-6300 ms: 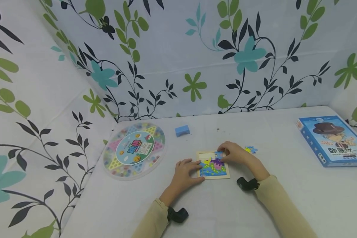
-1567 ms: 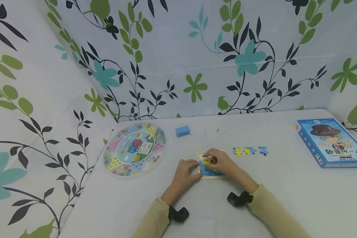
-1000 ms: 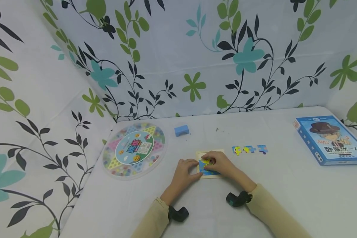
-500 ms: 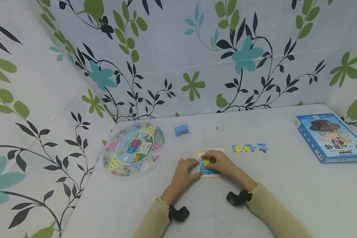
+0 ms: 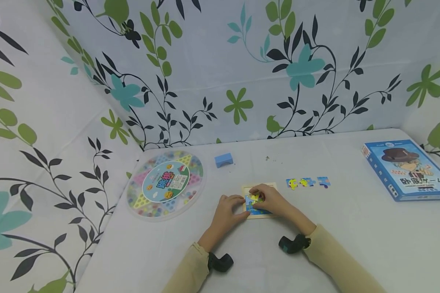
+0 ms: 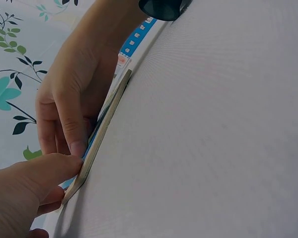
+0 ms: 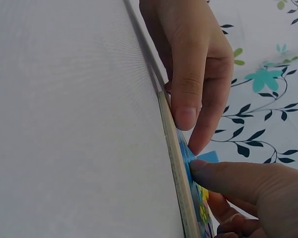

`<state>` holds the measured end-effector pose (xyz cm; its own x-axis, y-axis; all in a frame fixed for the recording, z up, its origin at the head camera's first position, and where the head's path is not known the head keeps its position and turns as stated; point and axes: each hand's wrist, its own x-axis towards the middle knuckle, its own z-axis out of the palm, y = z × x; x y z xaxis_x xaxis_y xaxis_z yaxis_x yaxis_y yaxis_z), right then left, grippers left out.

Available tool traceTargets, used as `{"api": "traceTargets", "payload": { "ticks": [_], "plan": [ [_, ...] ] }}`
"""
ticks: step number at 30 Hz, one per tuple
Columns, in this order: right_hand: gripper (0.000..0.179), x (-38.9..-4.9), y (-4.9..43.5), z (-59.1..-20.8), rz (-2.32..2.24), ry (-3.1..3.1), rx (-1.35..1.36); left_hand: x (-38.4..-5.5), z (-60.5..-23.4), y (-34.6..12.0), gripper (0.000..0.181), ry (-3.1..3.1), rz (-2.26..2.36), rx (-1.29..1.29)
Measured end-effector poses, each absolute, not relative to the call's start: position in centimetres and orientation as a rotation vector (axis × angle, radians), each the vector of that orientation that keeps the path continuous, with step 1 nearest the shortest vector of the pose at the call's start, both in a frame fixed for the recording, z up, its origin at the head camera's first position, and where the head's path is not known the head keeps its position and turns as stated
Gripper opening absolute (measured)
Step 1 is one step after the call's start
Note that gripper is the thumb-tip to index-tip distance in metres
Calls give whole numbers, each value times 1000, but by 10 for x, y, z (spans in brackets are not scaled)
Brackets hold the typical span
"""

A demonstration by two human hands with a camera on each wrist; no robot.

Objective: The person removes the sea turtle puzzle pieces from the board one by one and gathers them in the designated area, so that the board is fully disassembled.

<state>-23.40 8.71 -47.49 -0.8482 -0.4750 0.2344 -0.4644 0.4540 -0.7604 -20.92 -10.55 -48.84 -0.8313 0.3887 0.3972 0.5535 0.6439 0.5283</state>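
Observation:
A small jigsaw puzzle with a pale wooden frame (image 5: 246,190) lies flat on the white table. My left hand (image 5: 224,215) holds the frame at its left side, the thumb at the near corner and the fingers further up. Over the puzzle, my right hand (image 5: 276,202) has thumb and forefinger bent around a yellow and blue puzzle piece (image 5: 255,198); its palm hides the puzzle's right part. In the right wrist view the right thumb (image 7: 208,173) touches the blue picture surface. Three loose pieces lie in a row right of the frame: one (image 5: 291,184), a middle one (image 5: 307,182) and another (image 5: 323,182).
A round, clear game case (image 5: 166,182) with coloured pieces lies at the left. Behind the puzzle sits a blue block (image 5: 224,160), with dark specks (image 5: 267,158) to its right. A blue game box (image 5: 410,171) lies far right. Patterned cloth (image 5: 205,73) hangs behind the table.
Since the oldest frame, my right hand has moved left from the puzzle's upper right corner to its middle. One loose piece was visible then, three now. Over the last second the hands barely shift.

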Motion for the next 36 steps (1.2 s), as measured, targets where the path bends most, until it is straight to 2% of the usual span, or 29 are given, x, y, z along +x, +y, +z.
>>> {"api": "traceTargets", "payload": {
  "ticks": [7,16,36],
  "plan": [
    [37,-235,87,-473,-1357,2671,-857,-210,-487,-105,34,-2622,-953,-759],
    [28,-237,88,-474,-1340,2663,-868,-210,-488,-105,35,-2619,-946,-756],
    [30,-237,91,-478,-1395,2643,-987,-208,-487,-105,35,-2623,-967,-756]
  ]
}}
